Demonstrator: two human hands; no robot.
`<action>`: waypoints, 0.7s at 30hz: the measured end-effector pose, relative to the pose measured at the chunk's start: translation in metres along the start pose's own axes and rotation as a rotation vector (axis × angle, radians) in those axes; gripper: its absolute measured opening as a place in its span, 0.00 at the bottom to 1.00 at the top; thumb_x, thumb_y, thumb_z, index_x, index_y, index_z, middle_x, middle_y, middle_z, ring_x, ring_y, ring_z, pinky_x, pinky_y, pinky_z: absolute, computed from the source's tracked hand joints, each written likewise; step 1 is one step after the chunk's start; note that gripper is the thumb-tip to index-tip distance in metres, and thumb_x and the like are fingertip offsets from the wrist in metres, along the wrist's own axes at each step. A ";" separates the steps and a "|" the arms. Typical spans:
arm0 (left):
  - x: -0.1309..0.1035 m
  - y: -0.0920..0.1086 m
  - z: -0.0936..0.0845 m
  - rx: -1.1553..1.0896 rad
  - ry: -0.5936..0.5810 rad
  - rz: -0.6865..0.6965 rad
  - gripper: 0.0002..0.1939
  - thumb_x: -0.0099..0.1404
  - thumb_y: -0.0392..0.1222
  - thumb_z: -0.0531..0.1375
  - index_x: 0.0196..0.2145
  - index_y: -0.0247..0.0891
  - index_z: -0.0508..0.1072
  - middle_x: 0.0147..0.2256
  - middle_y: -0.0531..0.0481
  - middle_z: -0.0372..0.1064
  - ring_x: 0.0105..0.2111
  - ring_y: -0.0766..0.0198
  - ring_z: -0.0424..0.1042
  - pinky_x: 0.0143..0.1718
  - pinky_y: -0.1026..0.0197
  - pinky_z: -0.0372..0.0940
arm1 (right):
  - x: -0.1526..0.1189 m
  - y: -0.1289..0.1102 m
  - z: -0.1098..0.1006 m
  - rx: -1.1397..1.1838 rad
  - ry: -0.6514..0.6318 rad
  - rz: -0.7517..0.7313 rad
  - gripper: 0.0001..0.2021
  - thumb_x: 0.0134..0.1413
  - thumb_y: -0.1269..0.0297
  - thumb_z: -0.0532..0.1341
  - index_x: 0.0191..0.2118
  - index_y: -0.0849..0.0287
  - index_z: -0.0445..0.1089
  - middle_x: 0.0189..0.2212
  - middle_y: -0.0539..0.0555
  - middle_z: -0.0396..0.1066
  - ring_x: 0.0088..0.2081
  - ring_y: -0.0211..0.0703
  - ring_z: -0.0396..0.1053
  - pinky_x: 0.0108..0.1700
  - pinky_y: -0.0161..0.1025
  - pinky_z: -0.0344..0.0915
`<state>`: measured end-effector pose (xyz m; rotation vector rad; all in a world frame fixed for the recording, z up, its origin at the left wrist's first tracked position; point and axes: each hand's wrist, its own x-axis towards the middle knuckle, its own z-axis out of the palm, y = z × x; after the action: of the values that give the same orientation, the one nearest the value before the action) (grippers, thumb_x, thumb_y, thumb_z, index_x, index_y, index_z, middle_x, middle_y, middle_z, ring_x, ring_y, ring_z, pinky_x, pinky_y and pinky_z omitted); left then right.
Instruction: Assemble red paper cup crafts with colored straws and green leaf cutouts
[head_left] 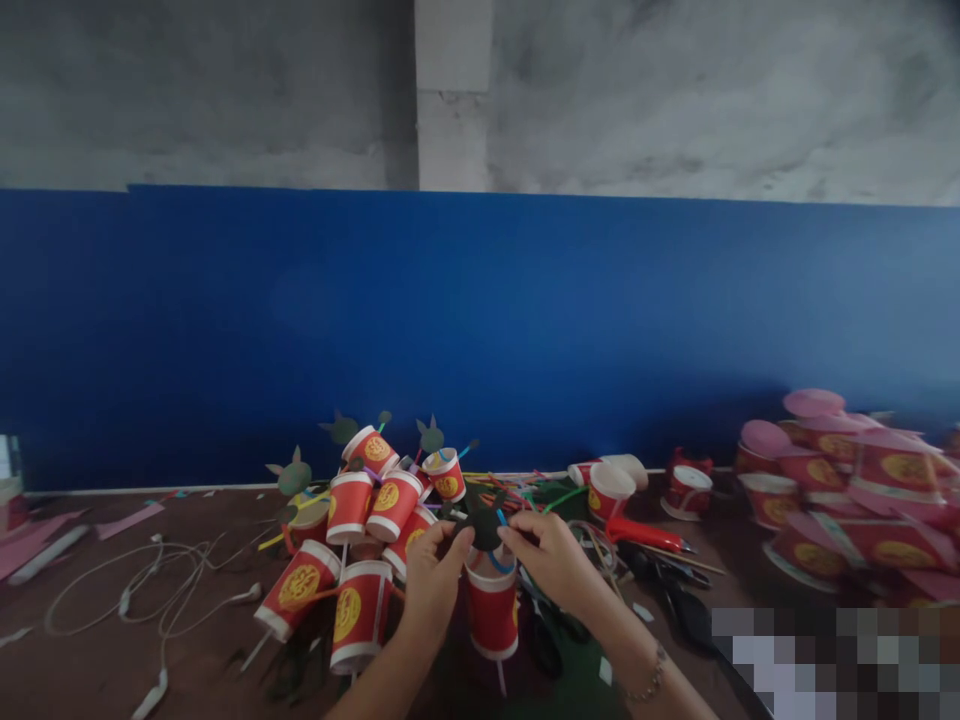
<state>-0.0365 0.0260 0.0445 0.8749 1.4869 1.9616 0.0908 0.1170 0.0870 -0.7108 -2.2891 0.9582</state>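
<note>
Just above a red paper cup (493, 605) with a white rim, both hands meet at a dark paper cutout (486, 524). My left hand (435, 570) pinches the cutout's left side between thumb and fingers. With thumb and fingertips closed, my right hand (551, 560) holds the end of a blue strip (502, 517) at the cutout's right edge. More blue strip shows at the cup's mouth. A thin pale stick extends below the cup. Left of my left hand lies a pile of similar cups (349, 510), some with dark animal-shaped cutouts.
White earphones (154, 590) with a tangled cord lie at the left. Behind my hands are coloured strips (517, 490). To the right are a red tool (646, 535), black-handled scissors (679, 600) and cups with pink paper (847, 490). A blue panel (450, 320) stands behind.
</note>
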 end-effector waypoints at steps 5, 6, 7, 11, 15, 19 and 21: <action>0.000 0.001 -0.001 -0.029 0.000 0.006 0.15 0.52 0.50 0.65 0.21 0.35 0.71 0.19 0.55 0.65 0.21 0.68 0.60 0.25 0.67 0.57 | -0.001 -0.001 0.001 0.001 -0.014 0.017 0.15 0.53 0.62 0.53 0.18 0.59 0.55 0.16 0.45 0.51 0.22 0.34 0.51 0.25 0.32 0.48; 0.001 0.000 -0.001 -0.032 -0.003 -0.007 0.15 0.51 0.50 0.65 0.21 0.35 0.71 0.18 0.55 0.64 0.21 0.68 0.60 0.24 0.67 0.57 | -0.001 0.000 0.001 -0.009 -0.012 0.021 0.15 0.53 0.62 0.53 0.18 0.59 0.55 0.16 0.45 0.51 0.22 0.34 0.51 0.25 0.32 0.48; 0.001 0.000 -0.001 -0.034 -0.008 -0.017 0.15 0.51 0.50 0.65 0.21 0.35 0.72 0.18 0.55 0.65 0.21 0.68 0.61 0.25 0.66 0.58 | -0.001 0.000 0.000 -0.019 -0.008 0.023 0.15 0.53 0.62 0.53 0.18 0.59 0.55 0.16 0.45 0.51 0.22 0.34 0.51 0.25 0.32 0.48; 0.003 -0.001 0.001 -0.029 -0.018 -0.014 0.15 0.53 0.52 0.64 0.24 0.35 0.75 0.23 0.53 0.69 0.27 0.64 0.66 0.30 0.65 0.61 | 0.001 0.002 -0.004 -0.027 0.016 0.018 0.14 0.53 0.61 0.52 0.19 0.59 0.58 0.17 0.46 0.54 0.24 0.36 0.53 0.27 0.33 0.51; 0.003 -0.003 0.002 -0.028 -0.003 0.028 0.14 0.55 0.52 0.63 0.28 0.37 0.75 0.28 0.51 0.71 0.32 0.61 0.68 0.35 0.63 0.62 | 0.002 0.003 -0.005 -0.010 0.059 0.055 0.15 0.52 0.59 0.51 0.19 0.59 0.58 0.17 0.47 0.54 0.24 0.37 0.54 0.27 0.34 0.51; 0.003 -0.003 0.003 -0.093 -0.012 0.003 0.15 0.54 0.52 0.64 0.31 0.37 0.76 0.33 0.48 0.73 0.37 0.58 0.70 0.40 0.61 0.64 | 0.002 0.003 -0.006 0.017 0.076 0.074 0.15 0.52 0.57 0.51 0.20 0.59 0.59 0.18 0.48 0.56 0.24 0.37 0.55 0.28 0.34 0.53; 0.002 -0.003 0.002 -0.106 0.003 -0.016 0.16 0.53 0.53 0.64 0.30 0.36 0.76 0.31 0.49 0.73 0.34 0.59 0.70 0.37 0.61 0.64 | 0.003 0.003 -0.007 0.031 0.081 0.077 0.15 0.52 0.56 0.51 0.20 0.59 0.59 0.19 0.48 0.58 0.25 0.38 0.56 0.28 0.34 0.54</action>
<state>-0.0360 0.0299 0.0423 0.8128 1.3731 2.0110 0.0940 0.1236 0.0897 -0.8144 -2.1861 0.9800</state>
